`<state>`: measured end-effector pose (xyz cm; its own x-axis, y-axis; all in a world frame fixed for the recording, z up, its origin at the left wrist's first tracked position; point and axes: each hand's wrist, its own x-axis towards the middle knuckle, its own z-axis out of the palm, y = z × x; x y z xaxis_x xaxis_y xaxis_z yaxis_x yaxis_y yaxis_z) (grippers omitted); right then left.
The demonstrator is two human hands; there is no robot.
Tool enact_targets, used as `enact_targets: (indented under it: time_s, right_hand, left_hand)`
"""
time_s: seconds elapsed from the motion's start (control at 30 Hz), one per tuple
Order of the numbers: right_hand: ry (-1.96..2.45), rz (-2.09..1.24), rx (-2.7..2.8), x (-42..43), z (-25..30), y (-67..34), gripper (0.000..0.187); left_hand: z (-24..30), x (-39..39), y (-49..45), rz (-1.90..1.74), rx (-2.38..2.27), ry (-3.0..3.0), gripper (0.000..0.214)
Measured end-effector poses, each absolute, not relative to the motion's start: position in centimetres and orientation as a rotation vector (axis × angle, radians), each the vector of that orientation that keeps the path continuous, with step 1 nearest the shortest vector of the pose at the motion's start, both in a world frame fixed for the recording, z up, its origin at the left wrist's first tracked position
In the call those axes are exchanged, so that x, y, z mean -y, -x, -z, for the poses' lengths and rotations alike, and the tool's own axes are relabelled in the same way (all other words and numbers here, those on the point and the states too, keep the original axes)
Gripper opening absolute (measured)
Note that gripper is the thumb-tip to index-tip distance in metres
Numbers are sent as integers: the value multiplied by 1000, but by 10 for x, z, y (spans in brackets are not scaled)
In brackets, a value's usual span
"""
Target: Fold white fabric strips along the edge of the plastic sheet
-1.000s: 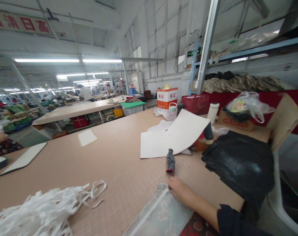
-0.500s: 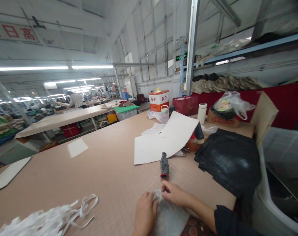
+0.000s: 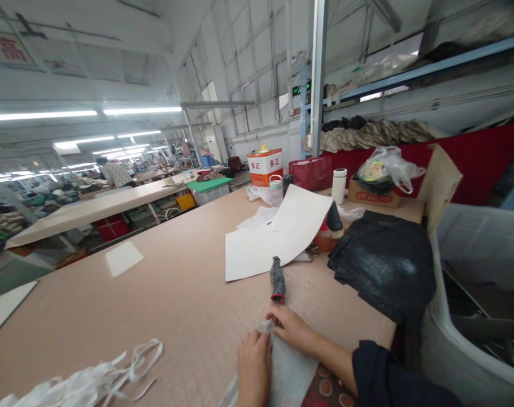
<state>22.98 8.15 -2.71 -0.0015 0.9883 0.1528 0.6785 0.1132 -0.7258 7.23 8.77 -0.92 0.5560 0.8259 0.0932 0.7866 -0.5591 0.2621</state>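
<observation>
At the near edge of the tan worktable (image 3: 164, 294) my two hands meet over a pale sheer fabric piece (image 3: 288, 367). My left hand (image 3: 253, 362) lies on its left side with the fingers curled down on the cloth. My right hand (image 3: 291, 328) pinches the fabric's top corner. Just beyond my right fingers lies a grey handled tool with a red end (image 3: 277, 278). Red patterned cloth (image 3: 325, 390) shows under the sheer piece.
A large white paper sheet (image 3: 274, 237) curls up mid-table beside a black plastic bag (image 3: 384, 263). White strips (image 3: 87, 381) pile at the lower left. Bottles, an orange tin (image 3: 264, 167) and a bagged box (image 3: 378, 181) stand at the far end. A person works at a distant table.
The view swung right and the strip pile slid out to the lower left. My left hand came in a second ago and joined the right on the fabric, where both stay.
</observation>
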Motion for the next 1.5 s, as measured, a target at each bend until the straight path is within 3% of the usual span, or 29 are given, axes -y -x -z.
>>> enact_targets:
  time_s: [0.23, 0.7, 1.5]
  right_hand:
    - [1746, -416, 1982, -81, 15, -228, 9]
    - [1826, -476, 2035, -97, 8, -227, 18]
    - [1953, -575, 1952, -110, 5, -221, 14]
  left_hand:
    - [33, -83, -69, -401, -1226, -3008, 34]
    - [40, -84, -70, -451, -1229, -3127, 36]
    - [31, -83, -71, -359, -1267, -3034, 34]
